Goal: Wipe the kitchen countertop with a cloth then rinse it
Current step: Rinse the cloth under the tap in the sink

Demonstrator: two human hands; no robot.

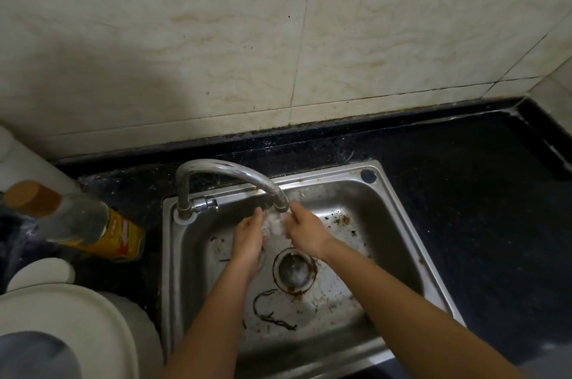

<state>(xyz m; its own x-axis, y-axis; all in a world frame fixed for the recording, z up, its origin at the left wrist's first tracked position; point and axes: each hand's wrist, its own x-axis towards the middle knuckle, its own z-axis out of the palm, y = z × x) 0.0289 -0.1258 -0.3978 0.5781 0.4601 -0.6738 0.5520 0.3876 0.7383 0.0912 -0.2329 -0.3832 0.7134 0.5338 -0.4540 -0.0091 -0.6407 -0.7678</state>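
Standing far left on the dark countertop (pixel 130 190) is a yellow-labelled bottle (pixel 93 224). In the steel sink (pixel 168 255), the left hand (pixel 247 239) and right hand (pixel 306 236) hold a small white cloth (pixel 274 225) bunched between them under the faucet spout (pixel 280 202). A loosened grip could likely drop the cloth onto the grimy drain (pixel 294 269), and splashes might wet the counter again.

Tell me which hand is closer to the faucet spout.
The right hand: it reaches up right beside the faucet spout, while the left hand sits lower, left of the cloth.
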